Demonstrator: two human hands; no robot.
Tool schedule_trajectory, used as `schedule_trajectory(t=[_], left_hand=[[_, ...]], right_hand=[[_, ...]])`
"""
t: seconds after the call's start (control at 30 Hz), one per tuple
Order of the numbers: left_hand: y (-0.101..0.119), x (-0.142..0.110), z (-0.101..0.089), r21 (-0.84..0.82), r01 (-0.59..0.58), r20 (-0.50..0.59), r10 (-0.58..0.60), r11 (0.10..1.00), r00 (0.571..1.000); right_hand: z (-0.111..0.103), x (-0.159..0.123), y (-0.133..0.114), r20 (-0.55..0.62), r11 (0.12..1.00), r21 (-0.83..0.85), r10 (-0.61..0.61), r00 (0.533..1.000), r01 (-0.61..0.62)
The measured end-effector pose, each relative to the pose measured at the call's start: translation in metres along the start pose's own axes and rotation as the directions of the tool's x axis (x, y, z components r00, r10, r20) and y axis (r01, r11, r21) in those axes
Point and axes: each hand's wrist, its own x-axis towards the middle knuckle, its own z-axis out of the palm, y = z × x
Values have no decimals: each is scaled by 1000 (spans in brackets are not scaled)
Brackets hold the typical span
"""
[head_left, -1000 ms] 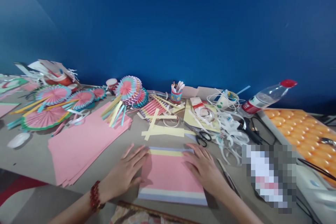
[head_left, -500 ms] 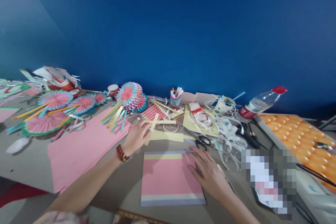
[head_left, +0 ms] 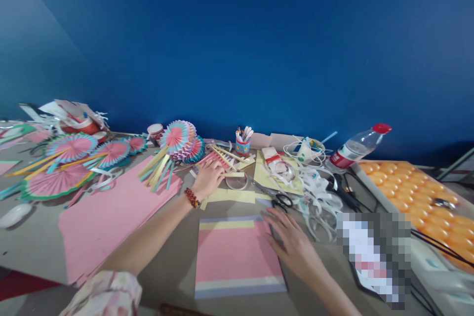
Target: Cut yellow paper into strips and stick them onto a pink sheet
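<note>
My left hand (head_left: 208, 178), with a beaded bracelet on the wrist, reaches out over a pleated pink paper (head_left: 223, 161). Its fingers are stretched forward, and the fingertips touch or hover just above the folds; which of the two I cannot tell. Under my spread right hand (head_left: 292, 239) is the right edge of a flat sheet of paper (head_left: 235, 256), pink with yellow, white and lilac bands along its ends. Pale yellow paper strips (head_left: 231, 195) lie beyond this sheet. Black-handled scissors (head_left: 283, 201) rest just past my right fingertips.
Pink sheets (head_left: 118, 222) and several folded paper fans (head_left: 74, 148) cover the left side. A pen cup (head_left: 242, 145) stands near the blue wall. On the right are curled white strips (head_left: 318, 192), a tilted bottle (head_left: 359, 149) and an orange padded surface (head_left: 414, 192).
My left hand has moved forward from the yellow strips to the pleated pink paper. My right hand stays on the striped sheet. The view has shifted slightly.
</note>
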Motion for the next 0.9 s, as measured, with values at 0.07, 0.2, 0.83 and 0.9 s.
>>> schedule_trajectory(t=[0.07,0.2,0.83,0.9], left_hand=[[0,1,-2,-6,12,-9,-12,1000,1000],[11,-6,-5,-32,-18,7,18,999,1000],[25,-12,-3,-199,-166,136,195,966,971],[23,-8,-5,-213,-177,116,205,961,972]], right_hand=[[0,3,-1,-2,1000,8,-3,1000,3],[0,7,-4,-19,1000,18,-7,1000,7],[2,7,1,-26,999,33,-4,1000,5],[4,7,3,-36,1000,26,-8,999,9]])
